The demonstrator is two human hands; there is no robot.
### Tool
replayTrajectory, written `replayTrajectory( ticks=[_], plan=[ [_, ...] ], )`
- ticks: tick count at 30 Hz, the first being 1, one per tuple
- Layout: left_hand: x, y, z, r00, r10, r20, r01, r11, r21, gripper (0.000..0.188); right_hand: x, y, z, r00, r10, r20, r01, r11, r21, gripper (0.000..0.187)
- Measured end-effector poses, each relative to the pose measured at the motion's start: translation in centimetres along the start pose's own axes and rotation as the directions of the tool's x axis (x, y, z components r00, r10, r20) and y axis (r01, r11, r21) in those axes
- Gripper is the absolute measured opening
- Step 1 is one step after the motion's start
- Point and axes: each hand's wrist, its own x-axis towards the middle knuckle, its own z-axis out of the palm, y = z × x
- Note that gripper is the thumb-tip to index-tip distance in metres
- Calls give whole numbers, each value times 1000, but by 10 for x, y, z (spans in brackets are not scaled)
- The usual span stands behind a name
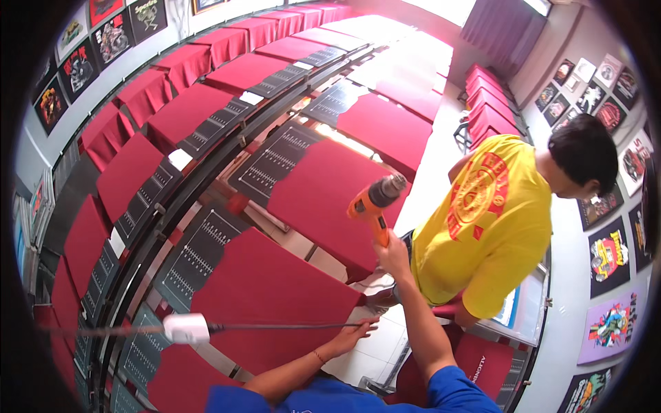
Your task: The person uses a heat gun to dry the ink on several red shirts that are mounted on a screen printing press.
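My right hand point(393, 257) is closed round the handle of an orange heat gun point(368, 203). The gun is raised, and its metal nozzle tilts up to the right over a red-covered print board. Lower down, my left hand point(350, 339) has its fingers stretched out. A dark cable point(286, 326) runs level across the view and reaches that hand's fingers; whether they touch it I cannot tell. On the cable hangs a white plug or socket box point(186, 329), left of my left hand. A red shirt-like cloth point(261, 296) lies on the board just beyond.
A person in a yellow shirt point(485, 213) stands close on my right, turned away. Long rows of boards with red cloths point(337, 199) flank a dark metal rail point(186, 196). A glass-topped stand point(527, 310) is at the right, beneath framed prints point(610, 255).
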Motion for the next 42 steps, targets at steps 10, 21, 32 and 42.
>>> replayTrajectory(
  ticks=[10,21,32,42],
  plan=[
    [-150,-72,20,995,-25,-96,58,933,356,42,-352,17,-78,990,135,-43,-115,943,312,31],
    [-352,-198,109,965,-150,-215,229,882,413,44,-736,83,-38,894,419,155,-427,696,577,41],
    [-429,-265,161,926,-363,-103,354,741,571,43,-924,75,-52,965,199,170,-259,824,504,54],
    [-454,-280,150,838,-535,-105,443,556,703,44,-1040,19,-29,956,289,-51,-211,799,564,58]
  ],
)
